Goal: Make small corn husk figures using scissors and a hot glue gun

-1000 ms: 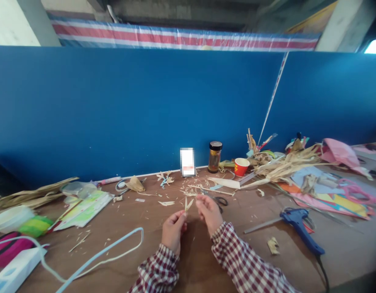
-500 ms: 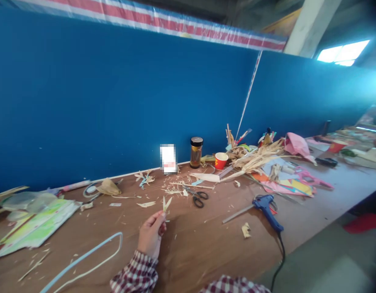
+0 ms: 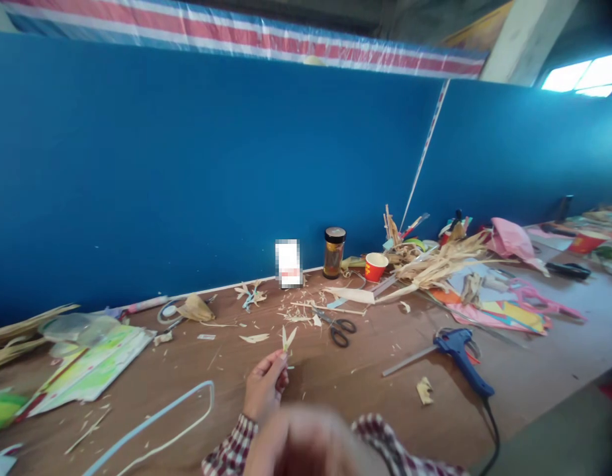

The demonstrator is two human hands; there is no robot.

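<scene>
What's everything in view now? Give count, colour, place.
Table: one, brown, below.
Partition: one, blue, rear.
Striped sheeting: one, tricoloured, above partition.
Lidded jar: one, amber, by partition.
Pixelated object: one, white, rear centre.
Paper cups: two, red, right rear.
Dried husks: many, tan, both sides.
Straw scraps: many, pale, scattered.
Paper sheets: several, multicoloured, right.
Painted sheet: one, green, left.
Cord loop: one, pale, front left.
Glue gun: one, blue, right.
Pink scissors: one, pink, right.
Black scissors: one, black, table centre.
Forked husk strip: one, pale, held centre.
Left hand: one, checked sleeve, holding strip.
Right hand: one, blurred, nearest camera.
</scene>
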